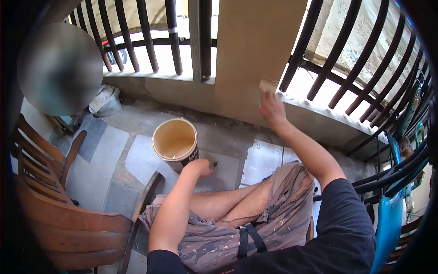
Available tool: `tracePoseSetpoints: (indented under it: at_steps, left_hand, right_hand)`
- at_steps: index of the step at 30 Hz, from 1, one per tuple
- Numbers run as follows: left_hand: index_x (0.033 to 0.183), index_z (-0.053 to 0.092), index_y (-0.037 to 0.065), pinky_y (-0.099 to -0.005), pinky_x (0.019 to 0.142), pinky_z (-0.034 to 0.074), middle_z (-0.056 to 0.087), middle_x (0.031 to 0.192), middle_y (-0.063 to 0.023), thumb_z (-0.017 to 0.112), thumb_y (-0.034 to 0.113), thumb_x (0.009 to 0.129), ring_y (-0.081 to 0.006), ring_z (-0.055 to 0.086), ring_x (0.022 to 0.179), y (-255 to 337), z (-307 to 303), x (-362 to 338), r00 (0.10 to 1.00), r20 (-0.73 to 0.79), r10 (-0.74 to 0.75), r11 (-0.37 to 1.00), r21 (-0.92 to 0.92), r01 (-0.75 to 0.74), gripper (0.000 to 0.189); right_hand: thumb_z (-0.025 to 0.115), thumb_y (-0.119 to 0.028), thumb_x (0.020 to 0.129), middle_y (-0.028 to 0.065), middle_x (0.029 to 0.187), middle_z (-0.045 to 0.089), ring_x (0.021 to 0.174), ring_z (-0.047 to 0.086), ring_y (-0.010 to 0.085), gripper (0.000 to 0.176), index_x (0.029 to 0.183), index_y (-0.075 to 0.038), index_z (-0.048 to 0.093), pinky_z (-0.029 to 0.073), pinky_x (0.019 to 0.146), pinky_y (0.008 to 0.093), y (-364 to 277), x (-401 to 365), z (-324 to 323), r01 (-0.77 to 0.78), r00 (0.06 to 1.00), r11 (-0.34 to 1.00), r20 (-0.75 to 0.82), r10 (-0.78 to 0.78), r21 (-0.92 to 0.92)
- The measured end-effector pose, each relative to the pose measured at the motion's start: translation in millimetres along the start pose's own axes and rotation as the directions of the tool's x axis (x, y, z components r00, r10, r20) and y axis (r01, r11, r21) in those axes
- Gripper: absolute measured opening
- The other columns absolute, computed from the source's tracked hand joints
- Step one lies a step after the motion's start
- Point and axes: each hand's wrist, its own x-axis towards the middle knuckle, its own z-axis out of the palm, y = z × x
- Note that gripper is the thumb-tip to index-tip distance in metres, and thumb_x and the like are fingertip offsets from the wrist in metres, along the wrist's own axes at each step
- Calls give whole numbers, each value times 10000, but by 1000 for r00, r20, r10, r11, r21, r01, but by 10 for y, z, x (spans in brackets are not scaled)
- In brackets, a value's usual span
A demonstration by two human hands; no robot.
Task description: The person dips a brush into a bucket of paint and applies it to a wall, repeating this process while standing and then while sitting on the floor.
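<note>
My right hand [272, 109] is closed around a paintbrush [268, 85]. Its pale bristles are up against the lower right part of the beige pillar [255, 41], slightly blurred. By my knees, my left hand [200, 168] is curled just to the right of a bucket [156, 141]; whatever it may hold is hidden. The bucket stands upright on the floor, with beige paint coating its inside and dark lettering on its outer side. A small dark spot shows beside my left fingertips.
Dark railing bars [342, 43] flank the pillar above a low wall [178, 93]. Wooden chairs [77, 233] stand at the left. A whitish bag-like bundle [106, 100] lies near the wall. Black tubes and a blue object [390, 223] crowd the right. Grey and white tiles [262, 157] cover the floor.
</note>
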Motion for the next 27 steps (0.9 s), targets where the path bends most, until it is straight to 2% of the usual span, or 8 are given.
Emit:
tracePoseSetpoints:
  at_steps: [2,3,7,13,16,18,22,27]
  left_hand:
    - [1088,631,62,-408,874,460,632,1044,-181,528,304,824,-349,593,986,16,-10,-30,1000,0,22,1000,-2,-22,373]
    - [1087,633,67,-407,873,460,632,1045,-182,520,298,822,-346,594,986,14,15,-13,1000,15,7,1000,-4,-7,369]
    - [1092,635,79,-401,878,456,627,1065,-178,497,298,821,-334,594,992,-91,99,92,999,23,-25,999,21,25,375]
    - [1031,646,19,-391,837,470,642,991,-198,553,307,821,-335,611,930,49,-27,-225,994,-100,49,994,-88,-57,368]
    - [1110,608,30,-370,848,468,635,1048,-175,545,292,849,-315,606,967,303,-291,-668,968,-212,132,947,-261,-186,375]
    - [1168,561,30,-317,829,474,634,1062,-121,535,243,895,-212,610,947,336,-456,-983,921,-320,222,809,-468,-357,347]
    - [1131,563,-11,-266,798,481,624,1015,-90,525,123,913,-139,599,877,-64,-423,-1161,830,-556,-43,542,-711,-448,259]
    - [1103,570,-27,-265,713,501,623,948,-77,517,87,897,-130,593,800,-692,-345,-1144,664,-641,-385,473,-755,-455,241]
  right_hand:
    - [525,-134,754,162,1000,537,888,583,270,237,963,-26,555,518,683,373,46,-305,645,129,990,988,69,-124,-80]
    - [515,-134,764,176,1002,548,886,608,282,207,936,-38,577,528,645,385,-54,-412,576,76,948,997,309,-81,29]
    - [526,-166,793,178,980,560,904,610,309,198,929,-33,581,528,670,411,-141,-580,673,18,938,977,335,-90,213]
    - [617,-243,771,182,975,587,925,589,338,289,980,-43,616,490,794,406,-84,-559,-100,-158,864,851,488,-126,500]
    - [619,-238,783,183,934,589,903,581,351,242,927,-45,648,470,804,408,-49,-629,-481,-207,885,696,434,-166,687]
    - [620,-247,793,182,931,583,881,576,353,233,903,-46,655,464,791,400,-84,-831,-566,-249,926,577,366,-94,778]
    - [624,-286,799,181,919,597,874,590,340,269,950,-68,671,467,785,385,-19,-962,-260,-320,889,521,441,-123,791]
    - [630,-307,775,192,895,652,859,625,334,292,928,-65,688,487,781,382,17,-935,-41,-396,823,575,555,-124,716]
